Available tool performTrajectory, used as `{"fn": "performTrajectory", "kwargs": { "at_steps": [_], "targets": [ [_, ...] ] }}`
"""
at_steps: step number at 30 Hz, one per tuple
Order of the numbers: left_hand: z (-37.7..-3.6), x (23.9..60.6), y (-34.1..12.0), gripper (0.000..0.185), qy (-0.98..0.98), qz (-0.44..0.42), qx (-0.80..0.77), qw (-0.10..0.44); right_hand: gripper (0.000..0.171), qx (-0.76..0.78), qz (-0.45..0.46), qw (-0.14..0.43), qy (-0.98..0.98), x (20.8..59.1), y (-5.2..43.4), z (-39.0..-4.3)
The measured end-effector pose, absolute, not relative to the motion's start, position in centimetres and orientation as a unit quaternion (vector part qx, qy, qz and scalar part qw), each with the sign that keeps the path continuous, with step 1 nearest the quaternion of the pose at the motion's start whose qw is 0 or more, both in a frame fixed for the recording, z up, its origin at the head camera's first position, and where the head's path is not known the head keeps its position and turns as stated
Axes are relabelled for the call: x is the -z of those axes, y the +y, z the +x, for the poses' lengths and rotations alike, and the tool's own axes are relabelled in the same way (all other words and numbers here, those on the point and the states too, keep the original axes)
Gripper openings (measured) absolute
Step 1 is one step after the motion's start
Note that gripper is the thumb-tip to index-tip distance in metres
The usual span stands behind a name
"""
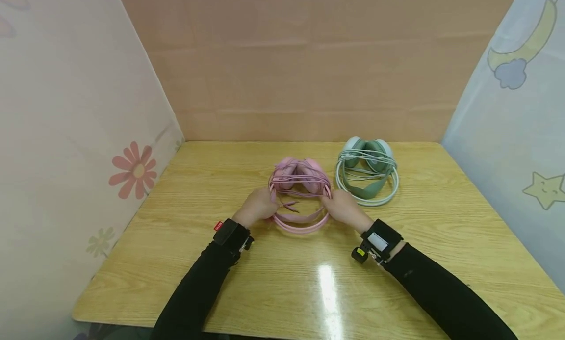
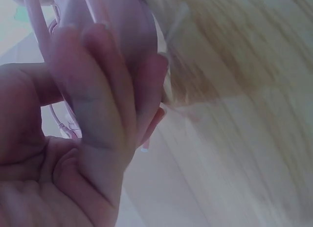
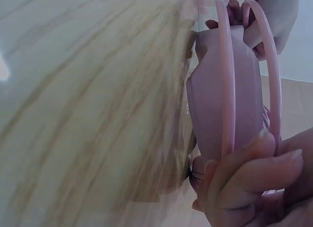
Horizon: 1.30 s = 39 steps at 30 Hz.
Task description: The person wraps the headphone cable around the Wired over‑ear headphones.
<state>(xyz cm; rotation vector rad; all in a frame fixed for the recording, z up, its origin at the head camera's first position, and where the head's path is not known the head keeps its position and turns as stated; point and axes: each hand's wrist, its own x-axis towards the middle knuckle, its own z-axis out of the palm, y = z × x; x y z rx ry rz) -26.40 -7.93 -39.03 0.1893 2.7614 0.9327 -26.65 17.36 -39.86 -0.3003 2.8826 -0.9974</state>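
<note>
Head view: a person's left hand and right hand grip opposite sides of pink headphones lying mid-table, band toward the person, green headphones just beside. Left wrist view: fingers curl round the pink band. Right wrist view: fingers pinch band and cable.

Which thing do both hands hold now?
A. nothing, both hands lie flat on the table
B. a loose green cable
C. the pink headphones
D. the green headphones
C: the left hand and the right hand grip the pink headphones by its two sides, while the green headphones lie untouched beside it.
</note>
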Motion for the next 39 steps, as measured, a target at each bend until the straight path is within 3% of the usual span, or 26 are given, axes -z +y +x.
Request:
{"fn": "performTrajectory", "kwargs": {
  "at_steps": [11,18,22,31,39],
  "targets": [
    [-28.3,39.2,-9.7,0.019,0.953,0.041,-0.286,0.095,0.038,0.384,-0.086,0.053,0.918,40.0,15.2,-28.6],
    [-29.9,39.3,-11.2,0.035,0.952,0.016,-0.292,0.092,0.039,0.386,-0.095,0.066,0.915,39.6,12.9,-29.9],
    [-30.4,39.4,-11.7,0.034,0.951,-0.005,-0.296,0.088,0.038,0.398,-0.094,0.065,0.91,39.9,11.8,-30.9],
    [-31.7,39.8,-12.2,0.013,0.962,-0.025,-0.267,0.051,0.041,0.392,-0.091,0.036,0.915,41.2,10.7,-33.1],
    [-33.0,39.8,-12.1,0.018,0.961,-0.039,-0.273,0.038,0.044,0.383,-0.075,0.024,0.921,41.1,10.1,-34.2]
  ]
}}
